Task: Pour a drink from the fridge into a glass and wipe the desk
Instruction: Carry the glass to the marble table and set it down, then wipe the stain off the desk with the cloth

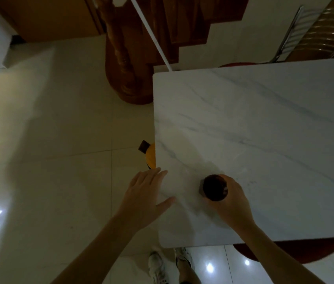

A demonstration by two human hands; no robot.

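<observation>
A glass point(214, 187) full of dark drink stands on the white marble desk point(264, 130) near its front left corner. My right hand point(234, 199) is wrapped around the glass from the right. My left hand point(145, 193) is spread flat with fingers apart over the desk's left edge, holding nothing. An orange-bodied bottle with a dark cap point(148, 153) pokes out from below the desk's left edge, just beyond my left fingertips; most of it is hidden under the desk.
A carved wooden stair post point(125, 64) rises beyond the desk's far left corner. A metal-framed chair point(315, 31) stands at the far right. Red stool seats point(289, 252) sit under the desk. My shoes point(170, 265) are on the glossy tiled floor.
</observation>
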